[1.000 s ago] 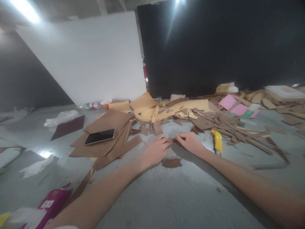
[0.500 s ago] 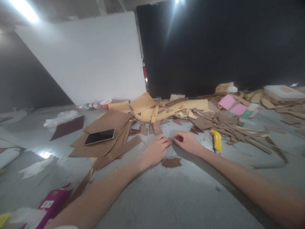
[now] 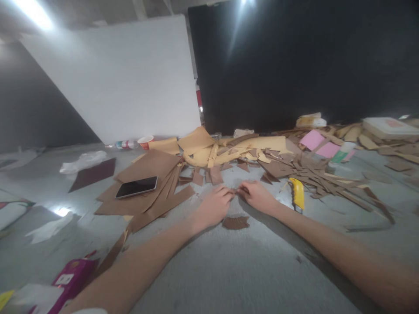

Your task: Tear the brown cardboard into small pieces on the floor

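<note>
My left hand (image 3: pixel 216 203) and my right hand (image 3: pixel 257 196) meet fingertip to fingertip over the grey tabletop (image 3: pixel 229 270). Both are closed in a pinch. Between them shows a tiny brown bit, too small to name. Just below my fingers lies a small dark brown piece with a ridged face and jagged edges (image 3: pixel 235 223), touched by neither hand. To the right of my right hand lies a yellow utility knife (image 3: pixel 297 194). Torn brown scraps (image 3: pixel 216 175) sit just beyond my left hand.
A phone (image 3: pixel 137 187) rests on stacked brown sheets (image 3: pixel 149 165) at left. Brown strips (image 3: pixel 314 176) and tan pieces (image 3: pixel 229 152) are heaped behind. Pink sheets (image 3: pixel 316 140) lie at back right. A purple power strip (image 3: pixel 73 279) is near front left. A paper cup (image 3: pixel 145 142) stands at the back.
The fingers of my right hand have curled closer together and shifted slightly toward my left hand. The other things lie where they were.
</note>
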Motion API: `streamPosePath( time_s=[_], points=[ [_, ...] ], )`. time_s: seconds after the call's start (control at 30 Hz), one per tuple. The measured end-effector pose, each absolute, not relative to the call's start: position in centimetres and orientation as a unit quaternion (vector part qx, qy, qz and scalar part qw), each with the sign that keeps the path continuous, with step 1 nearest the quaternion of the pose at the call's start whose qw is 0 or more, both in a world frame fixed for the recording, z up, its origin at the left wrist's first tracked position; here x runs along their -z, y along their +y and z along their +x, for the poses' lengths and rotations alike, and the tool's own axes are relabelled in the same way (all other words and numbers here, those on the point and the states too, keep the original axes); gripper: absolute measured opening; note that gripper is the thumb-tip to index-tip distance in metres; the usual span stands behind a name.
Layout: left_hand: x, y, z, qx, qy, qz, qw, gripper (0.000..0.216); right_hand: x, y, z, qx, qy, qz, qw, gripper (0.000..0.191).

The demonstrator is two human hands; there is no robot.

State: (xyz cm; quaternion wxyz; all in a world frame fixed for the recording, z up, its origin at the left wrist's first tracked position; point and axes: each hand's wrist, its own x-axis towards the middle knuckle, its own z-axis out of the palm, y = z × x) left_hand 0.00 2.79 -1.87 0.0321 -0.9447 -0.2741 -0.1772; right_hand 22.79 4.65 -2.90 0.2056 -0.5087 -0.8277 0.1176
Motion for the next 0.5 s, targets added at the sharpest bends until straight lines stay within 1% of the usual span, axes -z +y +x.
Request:
streamPosePath(
  time_s=[0.13, 0.3, 0.5],
  points=[
    [2.1, 3.0, 0.0, 0.193, -0.278, -0.941, 0.012, 0.035, 2.6, 4.6, 22.6, -0.097, -0.833, -0.519, 0.166, 0.024],
    [2.4, 3.4, 0.0, 0.198, -0.282, -0.939, -0.007, 0.036, 1.6, 4.5, 22.1, -0.110, -0.815, -0.559, 0.108, 0.029],
    [2.5, 3.5, -0.1, 0.187, -0.273, -0.944, -0.009, 0.038, 0.9, 4.7, 21.8, -0.116, -0.808, -0.570, 0.090, 0.030]
  ],
)
